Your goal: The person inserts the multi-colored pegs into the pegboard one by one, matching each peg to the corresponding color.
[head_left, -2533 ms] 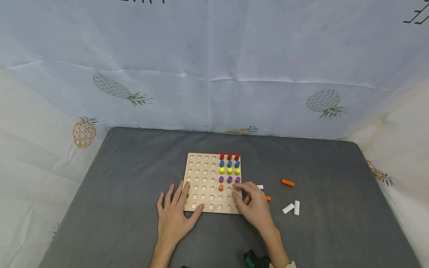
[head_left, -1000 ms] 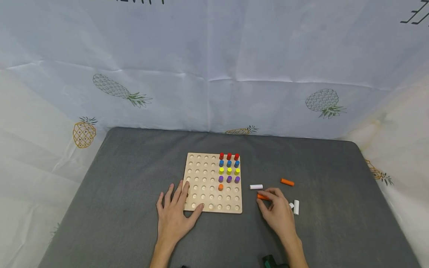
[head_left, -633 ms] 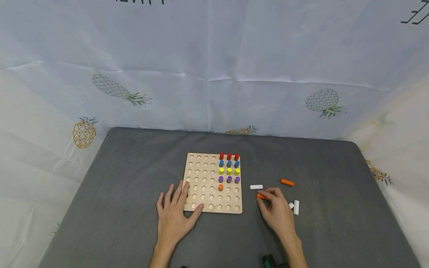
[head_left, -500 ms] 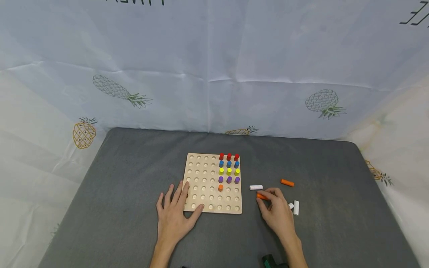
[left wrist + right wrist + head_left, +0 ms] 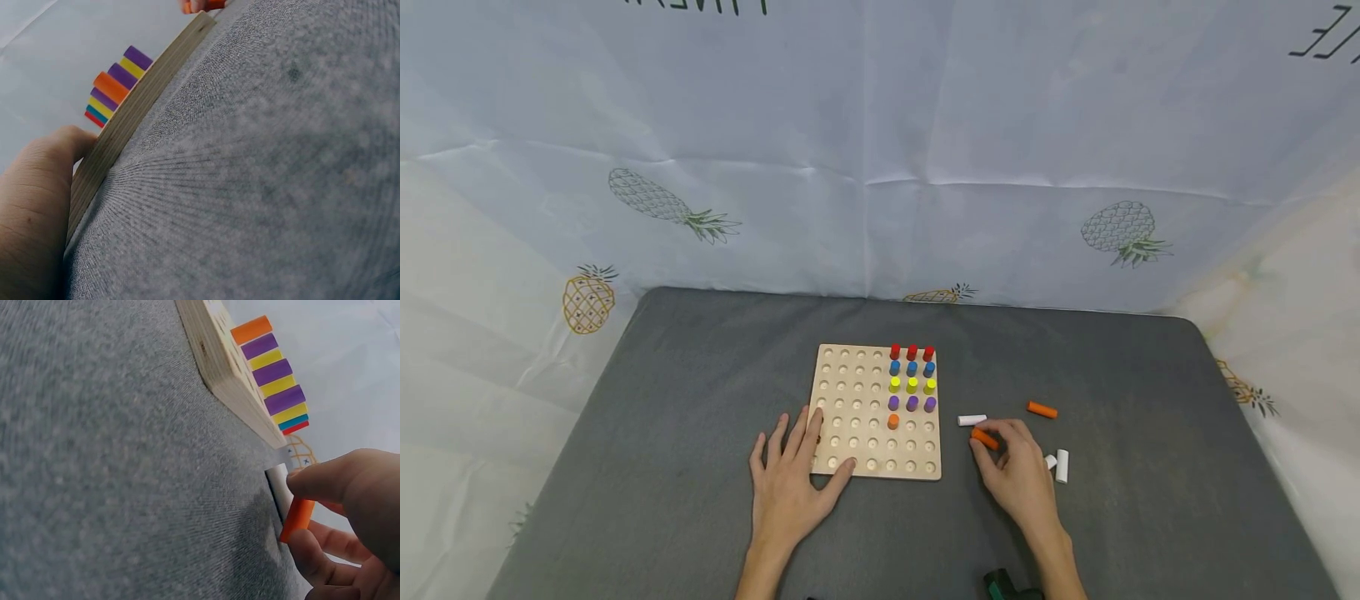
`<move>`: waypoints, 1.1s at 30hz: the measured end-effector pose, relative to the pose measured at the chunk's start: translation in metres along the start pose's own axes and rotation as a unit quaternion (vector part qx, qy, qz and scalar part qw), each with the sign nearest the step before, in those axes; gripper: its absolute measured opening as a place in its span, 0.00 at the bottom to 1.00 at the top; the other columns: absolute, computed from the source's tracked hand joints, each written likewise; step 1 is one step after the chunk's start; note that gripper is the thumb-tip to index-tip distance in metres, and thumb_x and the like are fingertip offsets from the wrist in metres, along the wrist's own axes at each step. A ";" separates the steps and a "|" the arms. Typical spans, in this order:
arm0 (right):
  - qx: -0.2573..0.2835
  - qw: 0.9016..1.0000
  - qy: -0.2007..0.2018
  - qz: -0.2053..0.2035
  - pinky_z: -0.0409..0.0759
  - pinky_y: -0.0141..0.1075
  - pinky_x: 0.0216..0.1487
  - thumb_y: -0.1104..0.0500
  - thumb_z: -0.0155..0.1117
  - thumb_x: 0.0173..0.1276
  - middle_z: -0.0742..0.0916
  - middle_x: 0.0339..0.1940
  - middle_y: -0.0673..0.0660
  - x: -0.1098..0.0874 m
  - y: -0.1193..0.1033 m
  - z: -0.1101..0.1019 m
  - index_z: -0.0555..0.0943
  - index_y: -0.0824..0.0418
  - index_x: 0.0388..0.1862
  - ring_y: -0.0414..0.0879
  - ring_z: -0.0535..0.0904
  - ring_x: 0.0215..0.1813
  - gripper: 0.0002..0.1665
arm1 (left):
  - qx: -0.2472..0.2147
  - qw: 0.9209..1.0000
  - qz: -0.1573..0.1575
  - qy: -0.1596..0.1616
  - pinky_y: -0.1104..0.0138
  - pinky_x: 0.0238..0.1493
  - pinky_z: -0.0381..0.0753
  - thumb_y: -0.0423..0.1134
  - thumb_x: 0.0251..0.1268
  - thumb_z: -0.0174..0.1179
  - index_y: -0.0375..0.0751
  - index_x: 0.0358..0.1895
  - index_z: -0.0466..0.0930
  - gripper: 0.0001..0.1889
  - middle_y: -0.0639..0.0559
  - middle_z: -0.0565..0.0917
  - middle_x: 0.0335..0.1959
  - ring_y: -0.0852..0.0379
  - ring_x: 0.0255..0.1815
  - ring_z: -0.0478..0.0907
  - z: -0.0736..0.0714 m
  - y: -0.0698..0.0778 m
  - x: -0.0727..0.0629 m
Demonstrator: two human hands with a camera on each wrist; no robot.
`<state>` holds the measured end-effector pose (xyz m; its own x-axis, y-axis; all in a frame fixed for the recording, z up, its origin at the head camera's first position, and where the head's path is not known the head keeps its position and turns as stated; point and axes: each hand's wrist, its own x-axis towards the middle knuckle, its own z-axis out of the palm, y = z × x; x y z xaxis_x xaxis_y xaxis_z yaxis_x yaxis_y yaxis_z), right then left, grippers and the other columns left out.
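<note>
In the head view a square wooden pegboard [image 5: 846,451] lies on the table, with rows of red, blue, yellow and purple pegs at its right side. One orange peg [image 5: 892,422] stands in front of the purple row. My left hand [image 5: 796,492] rests on the board's near left corner, its fingers spread. To the right of the board, my right hand [image 5: 1021,479] pinches a loose orange peg [image 5: 984,439] between thumb and fingertips. The right wrist view shows this peg [image 5: 297,519] tilted in the fingers, just in front of a white peg [image 5: 280,487].
On the grey table [image 5: 1150,467], another orange peg [image 5: 1042,410] lies farther right. A white peg [image 5: 972,421] lies behind my right fingertips. Two more white pegs, one upright in view [image 5: 1062,467] and one partly hidden [image 5: 1050,461], lie beside that hand. A patterned cloth [image 5: 880,225] hangs behind.
My right hand has moved from the board's right edge to the loose orange peg and pinches it. The peg has since turned and shifted slightly left. My left hand has stayed put.
</note>
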<state>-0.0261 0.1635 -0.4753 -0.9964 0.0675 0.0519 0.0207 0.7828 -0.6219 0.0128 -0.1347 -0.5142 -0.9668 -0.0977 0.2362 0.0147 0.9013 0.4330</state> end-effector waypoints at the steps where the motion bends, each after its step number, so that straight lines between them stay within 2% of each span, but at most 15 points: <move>1: 0.004 1.000 0.004 -0.003 0.67 0.28 0.21 0.61 0.76 0.62 0.86 0.44 0.58 0.000 0.000 0.000 0.87 0.59 0.46 0.33 0.67 0.20 0.13 | 0.001 1.000 0.000 -0.001 0.35 0.76 0.48 0.69 0.56 0.66 0.52 0.78 0.66 0.48 0.45 0.72 0.76 0.36 0.78 0.63 0.000 0.000 0.000; 12: 0.063 0.997 0.038 -0.025 0.66 0.27 0.19 0.64 0.77 0.61 0.87 0.39 0.58 0.001 -0.008 0.001 0.86 0.61 0.45 0.30 0.64 0.19 0.13 | 0.002 1.000 0.000 -0.003 0.35 0.76 0.48 0.69 0.56 0.66 0.51 0.78 0.66 0.48 0.45 0.72 0.76 0.35 0.78 0.63 -0.001 0.001 0.000; 24: 0.112 0.993 0.031 -0.027 0.66 0.28 0.15 0.65 0.75 0.62 0.87 0.39 0.58 0.002 -0.018 0.001 0.86 0.59 0.45 0.31 0.64 0.16 0.12 | -0.003 1.000 0.000 0.001 0.34 0.76 0.48 0.69 0.55 0.67 0.51 0.78 0.66 0.48 0.45 0.72 0.76 0.35 0.78 0.63 -0.001 0.001 0.001; 33: 0.124 0.991 0.024 -0.032 0.65 0.27 0.15 0.65 0.75 0.62 0.87 0.39 0.57 0.004 -0.025 0.003 0.87 0.57 0.45 0.31 0.65 0.16 0.13 | -0.001 1.000 0.000 0.000 0.34 0.76 0.49 0.69 0.56 0.66 0.51 0.78 0.67 0.48 0.45 0.73 0.76 0.35 0.78 0.63 -0.001 0.000 0.001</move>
<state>-0.0307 0.1425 -0.4616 -0.9897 0.0571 0.1316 -0.0696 0.6105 -0.7889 0.0122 -0.1347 -0.5132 -0.9667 -0.0970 0.2370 0.0159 0.9009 0.4338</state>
